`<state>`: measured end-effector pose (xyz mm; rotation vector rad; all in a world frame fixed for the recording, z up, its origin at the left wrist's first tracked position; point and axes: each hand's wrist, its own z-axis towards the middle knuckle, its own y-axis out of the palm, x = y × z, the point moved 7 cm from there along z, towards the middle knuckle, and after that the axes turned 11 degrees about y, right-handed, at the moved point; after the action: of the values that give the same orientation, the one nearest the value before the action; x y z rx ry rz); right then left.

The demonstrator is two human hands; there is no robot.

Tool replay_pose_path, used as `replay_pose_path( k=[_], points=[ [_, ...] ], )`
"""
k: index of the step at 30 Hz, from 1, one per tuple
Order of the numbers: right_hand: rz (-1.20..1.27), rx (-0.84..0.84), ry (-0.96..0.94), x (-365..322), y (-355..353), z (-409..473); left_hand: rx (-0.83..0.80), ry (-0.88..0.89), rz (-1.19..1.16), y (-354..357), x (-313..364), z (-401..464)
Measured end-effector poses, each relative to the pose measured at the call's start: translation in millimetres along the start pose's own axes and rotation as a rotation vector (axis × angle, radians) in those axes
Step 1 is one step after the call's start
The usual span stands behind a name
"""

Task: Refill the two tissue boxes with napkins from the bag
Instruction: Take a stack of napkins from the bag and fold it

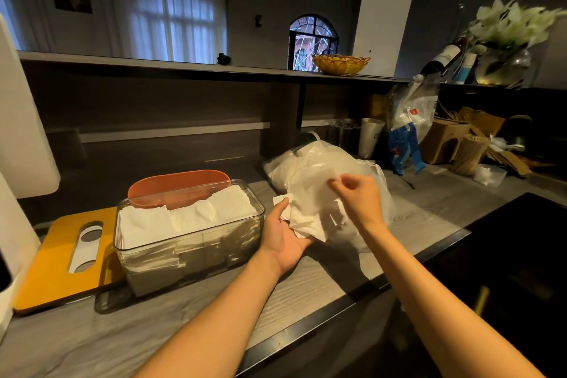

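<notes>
On the grey wood-grain tabletop (153, 325), the left hand (283, 238) cradles a loose sheaf of white paper napkins (310, 221) while the right hand (357, 198) pinches the crinkled clear plastic bag (310, 169). Loosely held, the sheaf could slip and scatter short of the clear rectangular plastic tissue box (190, 242) just left, already well filled; behind it, the orange oval tissue box (178, 186).

A clear tissue box (190, 236) stands lidless on the worktop, filled with white napkins (187, 215) (an orange box (179, 186) behind it). The crumpled translucent bag (319, 172) lies just right, loose napkins (310, 221) spilling out.
</notes>
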<state>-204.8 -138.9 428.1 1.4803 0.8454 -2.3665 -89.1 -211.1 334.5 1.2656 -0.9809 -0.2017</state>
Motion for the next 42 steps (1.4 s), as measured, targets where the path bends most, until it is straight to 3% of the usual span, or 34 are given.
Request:
replay_pose_path(
  k=[4, 9, 11, 18, 26, 33, 37, 42],
  points=[
    [0.332, 0.005, 0.018, -22.9, -31.4, 2.6, 0.021, -0.003, 0.011, -0.7, 0.5, -0.1],
    [0.513, -0.343, 0.207, -32.9, -25.8, -0.3, 0.12, 0.016, 0.226, -11.0, -2.4, 3.3],
    [0.446, -0.437, 0.219, -28.6, -18.9, -5.6, 0.12, 0.023, 0.283, -14.4, -4.3, 7.9],
    [-0.005, -0.484, 0.117, -10.9, -5.5, -7.7, 0.055, 0.025, 0.143, -8.4, -1.3, 4.2],
    [-0.394, -0.662, -0.051, -17.4, 8.8, -10.2, 0.077, 0.057, 0.351, -9.5, -3.6, 7.7],
    [-0.338, -0.554, -0.121, -11.6, 8.7, -5.8, 0.044, 0.028, 0.399, -12.3, -7.6, 8.2],
    [-0.561, -0.537, -0.202, -8.9, 13.2, -3.2, 0.004, 0.006, 0.383, -5.2, -7.1, 1.9],
    [-0.604, -0.555, -0.259, -6.6, 16.1, -3.8, -0.025, -0.034, 0.424, -2.6, -6.9, -3.6]
  ],
)
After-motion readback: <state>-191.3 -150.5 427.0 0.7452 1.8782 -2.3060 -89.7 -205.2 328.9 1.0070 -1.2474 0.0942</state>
